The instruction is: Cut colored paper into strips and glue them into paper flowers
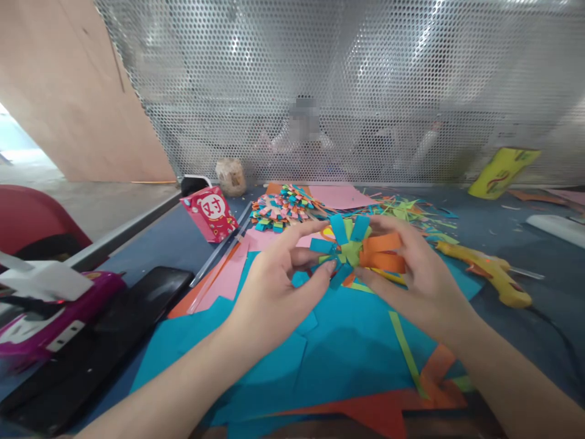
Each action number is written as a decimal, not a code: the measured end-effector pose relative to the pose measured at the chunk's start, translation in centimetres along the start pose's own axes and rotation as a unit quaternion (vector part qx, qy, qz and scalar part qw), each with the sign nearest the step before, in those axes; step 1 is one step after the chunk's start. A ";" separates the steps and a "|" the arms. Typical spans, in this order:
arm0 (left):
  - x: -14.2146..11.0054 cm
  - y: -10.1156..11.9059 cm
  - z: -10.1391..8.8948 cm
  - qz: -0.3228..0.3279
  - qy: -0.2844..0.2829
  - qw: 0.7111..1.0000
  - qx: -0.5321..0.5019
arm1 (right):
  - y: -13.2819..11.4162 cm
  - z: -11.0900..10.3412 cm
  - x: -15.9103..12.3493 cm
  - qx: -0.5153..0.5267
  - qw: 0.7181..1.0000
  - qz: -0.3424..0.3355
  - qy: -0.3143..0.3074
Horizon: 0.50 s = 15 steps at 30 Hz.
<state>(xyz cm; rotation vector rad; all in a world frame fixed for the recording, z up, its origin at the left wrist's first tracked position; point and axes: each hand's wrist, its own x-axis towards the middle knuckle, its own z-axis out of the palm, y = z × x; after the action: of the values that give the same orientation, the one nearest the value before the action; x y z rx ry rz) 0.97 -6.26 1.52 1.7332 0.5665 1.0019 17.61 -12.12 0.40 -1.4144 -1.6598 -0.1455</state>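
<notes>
Between my two hands is a paper flower [351, 249] made of looped strips, blue and orange around a green middle. My left hand [283, 274] pinches its left side, thumb in front and fingers behind. On the other side my right hand [411, 268] grips it near the orange loops, with the fingertips partly hidden behind the paper. Both hands are raised a little above blue paper sheets [347, 341]. Beyond them lies a pile of small multicoloured paper pieces [287, 207].
A yellow glue gun [493, 271] lies at right, its cord trailing. At left are a pink box [211, 213], clear glue sticks [219, 253], a black phone-like slab [105, 341] and a purple power strip [68, 317]. A perforated metal screen [365, 79] stands behind.
</notes>
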 end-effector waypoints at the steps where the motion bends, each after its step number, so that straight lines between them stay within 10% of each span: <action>1: 0.0 0.0 0.0 -0.001 0.000 1.000 -0.001 | 0.0 0.0 0.0 -0.007 1.000 -0.001 0.001; 15: 0.1 0.4 0.2 -0.035 -0.006 0.999 -0.033 | -0.1 0.0 -0.1 0.041 0.997 0.056 -0.039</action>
<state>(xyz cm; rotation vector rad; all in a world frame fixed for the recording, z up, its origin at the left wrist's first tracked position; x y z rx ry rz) 1.14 -6.46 1.93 1.6492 0.5755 0.9497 17.54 -12.24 0.43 -1.4620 -1.6262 0.0426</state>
